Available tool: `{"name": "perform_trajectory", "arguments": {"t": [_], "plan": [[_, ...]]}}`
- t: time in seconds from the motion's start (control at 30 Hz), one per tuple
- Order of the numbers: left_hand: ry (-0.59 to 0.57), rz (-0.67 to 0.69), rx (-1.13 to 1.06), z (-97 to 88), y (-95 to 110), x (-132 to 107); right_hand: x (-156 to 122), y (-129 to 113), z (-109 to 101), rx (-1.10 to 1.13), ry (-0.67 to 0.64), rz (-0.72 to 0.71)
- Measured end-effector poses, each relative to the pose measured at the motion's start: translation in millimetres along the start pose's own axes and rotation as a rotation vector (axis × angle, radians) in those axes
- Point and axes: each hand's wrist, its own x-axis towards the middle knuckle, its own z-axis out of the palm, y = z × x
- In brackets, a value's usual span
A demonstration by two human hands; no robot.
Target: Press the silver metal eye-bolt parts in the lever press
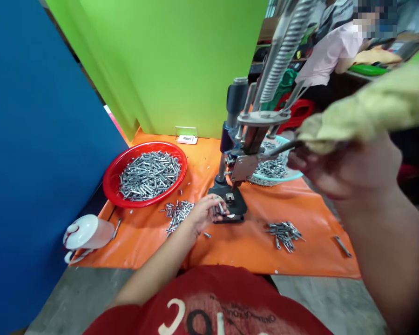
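Observation:
My left hand (204, 211) is curled at the front edge of the hand press's black base (239, 202). Between its fingers is a small silvery metal part (221, 209), partly covered by the fingertips. My right hand (363, 165), raised and close to the camera, is wrapped round the lever (282, 148) of the hand press (246, 149). A pale yellow cloth (373, 109) covers the lever's outer end. On the base, under the ram, sits a small metal fixture (229, 197). Loose small metal parts (179, 214) lie in a pile just left of my left hand.
A red basin (108, 179) of metal parts stands left, a light blue-rimmed basin (298, 177) behind the press. Another pile of metal pieces (286, 235) lies right on the orange cover (244, 251). A white lidded jug (91, 231) is at the left edge. Someone in pink (330, 53) sits behind.

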Motion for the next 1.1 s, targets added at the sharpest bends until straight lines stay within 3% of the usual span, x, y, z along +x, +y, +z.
{"name": "perform_trajectory", "arguments": {"t": [0.07,0.13,0.27,0.4,0.47,0.57,0.67,0.73,0.8,0.9,1.1], "plan": [[0.047,0.056,0.2,-11.7,6,-14,7,3,16,-0.007,0.027,-0.017],[0.057,0.122,0.538,-24.9,7,-29,6,15,25,-0.033,0.058,0.009],[0.041,0.209,1.251,-42.4,-9,-54,-11,58,24,0.006,0.114,-0.066],[0.116,0.239,1.495,-40.7,-30,-57,-40,111,7,-0.106,0.13,-0.031],[0.137,0.235,1.389,-34.2,-34,-50,-57,133,0,-0.267,0.093,0.022],[0.172,0.118,0.881,-18.5,-29,-35,-84,159,-3,-0.496,-0.092,0.089],[0.173,-0.072,0.333,2.0,-21,-21,-103,174,2,-0.647,-0.257,-0.058],[0.153,-0.152,0.142,14.6,-19,-14,-108,180,6,-0.729,-0.294,-0.203],[0.134,-0.192,0.064,23.6,-19,-10,-108,183,8,-0.772,-0.296,-0.294],[0.096,-0.225,0.018,28.4,-23,-6,-104,186,5,-0.763,-0.273,-0.316],[0.072,-0.187,-0.03,23.7,-29,2,-93,194,0,-0.548,-0.247,-0.055]]}}
